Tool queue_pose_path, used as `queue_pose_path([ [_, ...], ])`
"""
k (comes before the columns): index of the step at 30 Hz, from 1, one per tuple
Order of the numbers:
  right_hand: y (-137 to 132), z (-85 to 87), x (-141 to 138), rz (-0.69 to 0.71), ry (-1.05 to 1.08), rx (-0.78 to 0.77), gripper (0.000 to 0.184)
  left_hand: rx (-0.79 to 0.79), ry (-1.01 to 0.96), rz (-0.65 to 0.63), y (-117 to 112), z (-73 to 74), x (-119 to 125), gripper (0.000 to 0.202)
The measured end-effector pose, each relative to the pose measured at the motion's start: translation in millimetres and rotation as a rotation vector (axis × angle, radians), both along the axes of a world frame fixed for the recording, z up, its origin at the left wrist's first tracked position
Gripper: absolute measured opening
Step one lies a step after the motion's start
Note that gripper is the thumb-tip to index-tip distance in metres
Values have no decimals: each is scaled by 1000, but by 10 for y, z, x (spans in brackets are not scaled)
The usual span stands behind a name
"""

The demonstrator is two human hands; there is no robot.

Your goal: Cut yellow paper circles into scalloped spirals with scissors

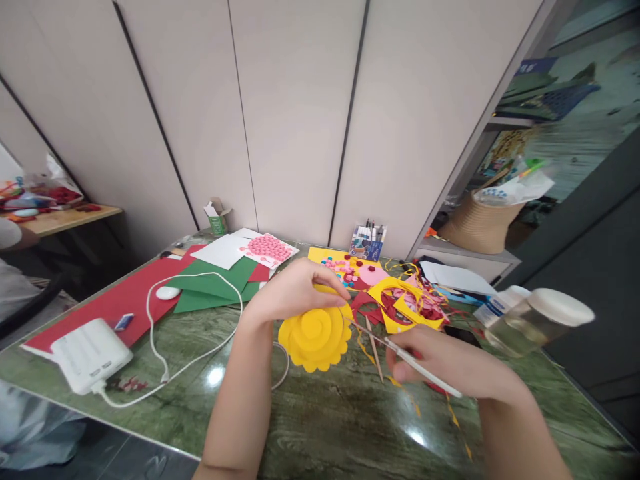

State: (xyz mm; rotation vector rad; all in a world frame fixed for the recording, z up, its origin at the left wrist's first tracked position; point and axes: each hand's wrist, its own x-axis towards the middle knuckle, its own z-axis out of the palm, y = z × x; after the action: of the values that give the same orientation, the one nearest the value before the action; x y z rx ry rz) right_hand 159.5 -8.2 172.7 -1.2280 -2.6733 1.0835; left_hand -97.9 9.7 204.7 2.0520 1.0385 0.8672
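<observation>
Yellow paper spiral (315, 339): it is just above the green table (325, 427), in the middle of the view, with a scalloped edge.
Left hand (295, 290): the fingers are closed on the upper rim of the spiral and hold it from above.
Right hand (440, 363): it is closed around a thin tool (425, 370), whose tip points to the right edge of the spiral.
Good way, in my judgement: the left fingers should press only lightly so the coil is not crushed. The tool tip should meet the paper at its edge, with slow and small moves.
Risk, in my judgement: a hard pinch can leave a fold in the soft paper.
Count, near: one spiral, one thin tool, one wooden stick (374, 347) lying between the hands.
Count, right side: one jar (540, 320) with a white lid; a heap of yellow cut-outs (405, 303), too tangled to count.
Count, left side: one white power bank (90, 353) with one cable (210, 273), one red sheet (125, 300), about two green sheets (215, 287).
Count, back: one card of pink dots (270, 248), the dots too many to count.
</observation>
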Motion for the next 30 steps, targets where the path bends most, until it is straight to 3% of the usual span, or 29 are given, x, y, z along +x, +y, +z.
queue_pose_path([
  [4,2,25,-19,-12,140,4,54,27,-219,171,-4,24,76,8],
  [10,12,-75,30,-18,415,-58,61,26,-462,241,13,-5,213,14],
  [16,29,-81,58,26,497,-93,62,-69,-638,211,29,-44,297,14],
  [23,13,-54,27,25,542,-81,60,-118,-711,220,16,-52,397,15],
  [30,9,-53,20,56,567,-86,64,-226,-823,133,36,-72,410,15],
])
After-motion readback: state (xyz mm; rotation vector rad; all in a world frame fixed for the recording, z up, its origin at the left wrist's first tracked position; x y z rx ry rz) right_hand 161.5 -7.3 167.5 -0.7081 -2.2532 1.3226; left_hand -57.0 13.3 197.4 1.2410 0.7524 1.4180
